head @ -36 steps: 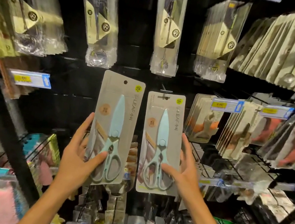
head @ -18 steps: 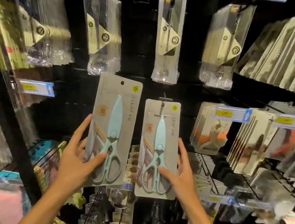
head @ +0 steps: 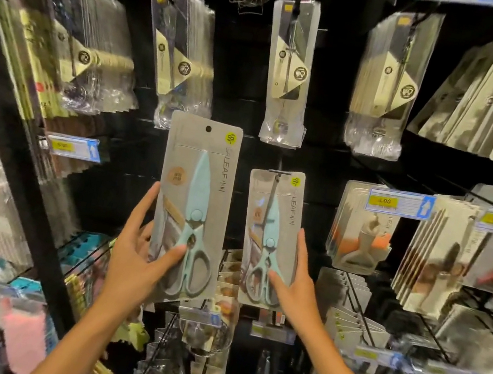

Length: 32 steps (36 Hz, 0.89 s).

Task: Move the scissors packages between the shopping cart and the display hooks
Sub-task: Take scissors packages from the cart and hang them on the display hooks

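Observation:
Two grey card packages of pale blue scissors face me in front of a black display wall. My left hand (head: pixel 135 261) grips the left scissors package (head: pixel 198 178) by its lower left edge, thumb across the handles; its hang hole is free of any hook. My right hand (head: pixel 294 284) holds the right scissors package (head: pixel 272 224) at its lower right edge. That package sits further back, with a display hook (head: pixel 279 172) passing through its top. The shopping cart is out of view.
Bagged cutlery packs (head: pixel 288 72) hang on hooks above. Carded kitchen tools (head: pixel 362 230) fill the hooks to the right, with blue price tags (head: pixel 400 203) at hook ends. A black shelf upright (head: pixel 27 168) runs down the left. More goods hang below the hands.
The right package has slid back along its hook toward the wall and looks smaller. The left package stays held beside it. The view has shifted down, showing more of the upper rows.

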### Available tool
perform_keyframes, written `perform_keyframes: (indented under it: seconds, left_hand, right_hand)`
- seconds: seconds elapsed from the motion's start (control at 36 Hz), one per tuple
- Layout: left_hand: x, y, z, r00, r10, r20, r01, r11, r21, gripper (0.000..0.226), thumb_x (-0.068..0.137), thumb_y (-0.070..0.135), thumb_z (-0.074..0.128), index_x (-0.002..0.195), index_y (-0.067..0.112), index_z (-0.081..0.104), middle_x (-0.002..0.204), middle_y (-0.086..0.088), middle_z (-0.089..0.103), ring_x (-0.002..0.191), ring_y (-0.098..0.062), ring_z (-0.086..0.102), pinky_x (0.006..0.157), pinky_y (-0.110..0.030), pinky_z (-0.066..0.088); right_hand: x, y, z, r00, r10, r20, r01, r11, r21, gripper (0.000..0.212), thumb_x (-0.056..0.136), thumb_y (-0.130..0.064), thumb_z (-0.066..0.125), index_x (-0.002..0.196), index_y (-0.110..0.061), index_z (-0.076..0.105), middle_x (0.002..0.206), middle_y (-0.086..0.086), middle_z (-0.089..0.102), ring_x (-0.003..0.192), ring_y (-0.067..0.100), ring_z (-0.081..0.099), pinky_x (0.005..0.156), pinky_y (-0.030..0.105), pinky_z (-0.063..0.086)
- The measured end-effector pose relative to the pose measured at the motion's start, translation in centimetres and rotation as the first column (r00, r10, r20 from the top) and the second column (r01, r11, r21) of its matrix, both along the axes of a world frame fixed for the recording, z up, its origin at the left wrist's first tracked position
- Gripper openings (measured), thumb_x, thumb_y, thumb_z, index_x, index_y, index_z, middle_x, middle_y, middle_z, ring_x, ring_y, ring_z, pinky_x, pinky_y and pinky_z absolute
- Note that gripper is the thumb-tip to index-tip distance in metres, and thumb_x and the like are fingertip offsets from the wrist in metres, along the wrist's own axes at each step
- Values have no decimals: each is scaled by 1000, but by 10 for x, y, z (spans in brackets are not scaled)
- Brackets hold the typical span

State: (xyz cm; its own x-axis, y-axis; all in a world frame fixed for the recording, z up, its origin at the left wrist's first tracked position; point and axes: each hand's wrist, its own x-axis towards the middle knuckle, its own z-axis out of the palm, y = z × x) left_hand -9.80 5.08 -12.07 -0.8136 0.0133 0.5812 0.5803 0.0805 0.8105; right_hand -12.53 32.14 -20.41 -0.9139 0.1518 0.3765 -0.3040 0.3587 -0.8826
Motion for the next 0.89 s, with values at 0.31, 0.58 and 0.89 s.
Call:
perform_keyframes:
  seconds: [0.31,0.58,0.89]
  left_hand:
    - [-27,-4,14,999,-13,-35,12,1000,-22,96,80,8,78,154,48,31,149,14,53,126,-8,61,95,-31,58]
    - [-44,-6,27,998,-30,-62,31,999,10,97,79,8,78,154,47,31,150,9,53,128,-12,61,100,-49,55]
    - [-51,-7,32,998,-26,-64,25,1000,-12,96,81,3,77,155,44,31,148,11,54,128,-11,61,100,-46,56]
  right_hand:
    - [-74,16,-6,987,-152,43,142,971,190,100,97,-32,61,146,-61,-21,153,11,40,134,31,50,105,60,47]
    - [-132,29,-8,952,-283,118,235,921,311,110,96,-29,61,133,-67,-35,125,14,57,99,30,66,86,56,56]
    - [-151,28,-3,936,-308,169,253,926,281,109,94,-29,66,147,-54,-26,140,18,48,118,36,59,97,57,52]
